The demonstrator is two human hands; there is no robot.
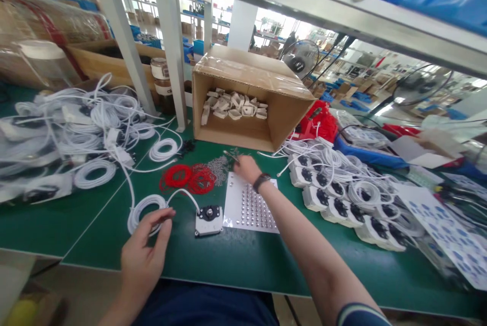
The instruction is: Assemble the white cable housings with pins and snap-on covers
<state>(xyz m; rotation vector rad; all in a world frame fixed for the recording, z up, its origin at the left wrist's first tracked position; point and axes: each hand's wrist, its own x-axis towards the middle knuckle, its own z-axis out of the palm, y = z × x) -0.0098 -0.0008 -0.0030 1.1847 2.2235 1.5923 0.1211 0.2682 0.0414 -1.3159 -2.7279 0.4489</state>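
Near the bench's (251,260) front edge, 1 white unit (207,227) lies black fitting (210,213) up, presumably for access; the left hand (144,250), fingers apart, is beside the coiled cable (132,218). Toward the back edge, the right hand (247,168) is by small metal parts (218,166); whether its fingers grip, I cannot tell.

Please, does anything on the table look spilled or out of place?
Nothing looks clearly damaged. The small metal parts lie loose on the green table beside the red rings, without a tray, so they could look spilled, though this may be deliberate. The white cables at left form a tangled heap.
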